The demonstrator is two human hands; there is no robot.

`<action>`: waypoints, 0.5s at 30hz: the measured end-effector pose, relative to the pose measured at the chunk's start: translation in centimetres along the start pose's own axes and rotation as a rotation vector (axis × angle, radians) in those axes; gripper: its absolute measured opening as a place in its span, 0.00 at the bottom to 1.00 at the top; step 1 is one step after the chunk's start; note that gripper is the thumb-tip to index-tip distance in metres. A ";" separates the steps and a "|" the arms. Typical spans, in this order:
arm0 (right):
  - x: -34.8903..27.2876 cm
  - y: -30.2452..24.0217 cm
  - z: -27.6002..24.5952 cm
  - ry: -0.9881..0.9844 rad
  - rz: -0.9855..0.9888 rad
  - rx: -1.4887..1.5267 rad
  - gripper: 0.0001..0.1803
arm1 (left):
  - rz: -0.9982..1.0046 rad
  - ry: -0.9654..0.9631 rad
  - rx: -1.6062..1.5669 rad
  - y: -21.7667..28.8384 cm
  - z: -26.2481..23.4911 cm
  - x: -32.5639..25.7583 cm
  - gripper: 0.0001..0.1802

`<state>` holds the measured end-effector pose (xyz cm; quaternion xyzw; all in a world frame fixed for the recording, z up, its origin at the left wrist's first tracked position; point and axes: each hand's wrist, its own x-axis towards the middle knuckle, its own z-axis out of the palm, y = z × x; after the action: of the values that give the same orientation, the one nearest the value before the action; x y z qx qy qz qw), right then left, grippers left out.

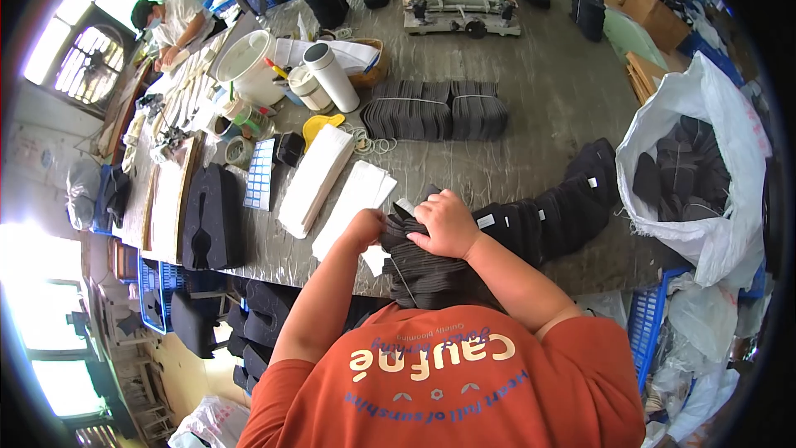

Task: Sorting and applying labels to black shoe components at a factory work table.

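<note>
A person in an orange shirt stands at the near edge of a grey worktable (547,99), both hands closed on a stack of dark insole-shaped pieces (423,270) pressed against the body at that edge. The right hand (448,222) lies over the top of the stack, fingers curled down on it; the left hand (365,228) clasps its left side. A thin cord seems to run across the stack, so this looks like squaring up or binding a bundle — the next move likely calls for keeping the pieces aligned under steady pressure.

Just right of the stack, a fanned row of dark pieces (555,203) curves along the near edge toward a white sack (705,158) at the right edge, filled with more of them. Two bound bundles (435,108) sit mid-table. White paper stacks (332,187) lie close on the left — the nearest thing crowding the left hand. Further back stand a white bucket (245,66) and a white cylinder (332,75). At the far left corner, another person bends over separate work.
</note>
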<state>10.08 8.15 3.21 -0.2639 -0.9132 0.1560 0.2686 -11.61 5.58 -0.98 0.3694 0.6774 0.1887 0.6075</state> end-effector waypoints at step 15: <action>-0.9 -3.9 -4.2 -0.733 0.028 -0.196 0.35 | -0.172 0.012 -0.223 -2.6 3.2 -6.0 0.17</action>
<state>11.60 5.10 7.88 -0.2273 -0.9556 0.1555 -0.1045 -9.29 -1.07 0.68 0.2390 0.6849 0.2125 0.6547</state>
